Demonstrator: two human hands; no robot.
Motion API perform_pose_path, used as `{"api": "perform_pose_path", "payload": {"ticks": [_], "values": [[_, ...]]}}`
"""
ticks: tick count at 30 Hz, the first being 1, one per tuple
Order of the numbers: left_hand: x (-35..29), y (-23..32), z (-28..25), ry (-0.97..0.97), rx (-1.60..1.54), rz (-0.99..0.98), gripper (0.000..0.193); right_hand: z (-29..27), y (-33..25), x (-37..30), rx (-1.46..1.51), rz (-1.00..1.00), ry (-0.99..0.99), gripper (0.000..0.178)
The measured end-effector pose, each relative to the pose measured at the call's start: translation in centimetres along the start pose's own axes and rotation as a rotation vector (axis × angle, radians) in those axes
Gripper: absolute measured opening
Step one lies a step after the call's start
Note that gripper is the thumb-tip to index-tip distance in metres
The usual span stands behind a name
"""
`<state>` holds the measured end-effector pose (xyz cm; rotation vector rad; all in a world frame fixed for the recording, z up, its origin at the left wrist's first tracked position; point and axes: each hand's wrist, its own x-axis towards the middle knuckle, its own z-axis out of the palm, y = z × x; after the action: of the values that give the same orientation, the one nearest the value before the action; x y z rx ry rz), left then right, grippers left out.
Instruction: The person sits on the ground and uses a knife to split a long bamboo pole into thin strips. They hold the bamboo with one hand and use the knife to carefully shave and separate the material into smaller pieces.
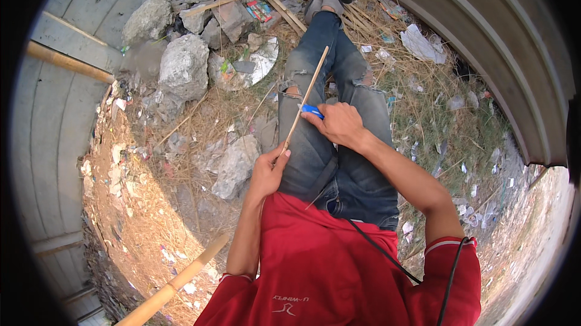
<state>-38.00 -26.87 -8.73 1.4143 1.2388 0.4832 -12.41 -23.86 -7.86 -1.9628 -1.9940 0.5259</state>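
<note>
A thin bamboo stick (313, 81) slants up and to the right over my outstretched legs in torn jeans (363, 114). My left hand (267, 172) is closed round its near end, with the thumb along it. My right hand (342, 123) grips a small blue utility knife (313, 110), which touches the stick near its middle. Its blade is too small to make out clearly. Both hands are above my thighs, the right one farther forward.
Several split bamboo sticks (284, 8) lie by my feet among rubble. Grey rocks (184, 66) stand to my left over dry grass and litter. A thick bamboo pole (175, 283) lies near my left elbow. Metal sheets (484, 23) curve along the right; a grey panel wall (45, 144) stands left.
</note>
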Motion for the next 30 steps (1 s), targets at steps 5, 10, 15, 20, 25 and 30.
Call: {"api": "perform_pose_path", "payload": {"ticks": [5,10,15,20,25,30], "values": [[-4.9,-1.6,-2.4,-0.202,-0.017,-0.089,0.039,-5.2,13.5,5.2,0.038,0.374,0.195,0.078],[-4.9,-4.1,-3.3,-0.128,-0.189,-0.164,0.037,-8.9,16.6,5.8,0.074,0.49,0.278,0.084],[-2.8,-2.9,-2.3,-0.002,-0.259,-0.119,0.039,-6.2,10.0,4.9,0.297,0.332,0.2,0.08],[-1.5,-2.6,-3.0,0.195,-0.336,-0.12,0.038,-4.8,5.8,3.8,0.41,0.274,0.14,0.076],[-1.4,-2.7,-2.5,0.043,-0.301,-0.067,0.038,-4.0,2.4,1.7,0.312,0.103,0.14,0.064],[-0.8,-1.5,-0.8,-0.063,-0.394,-0.104,0.039,-2.5,-1.0,-0.8,0.177,-0.073,-0.085,0.059]]}}
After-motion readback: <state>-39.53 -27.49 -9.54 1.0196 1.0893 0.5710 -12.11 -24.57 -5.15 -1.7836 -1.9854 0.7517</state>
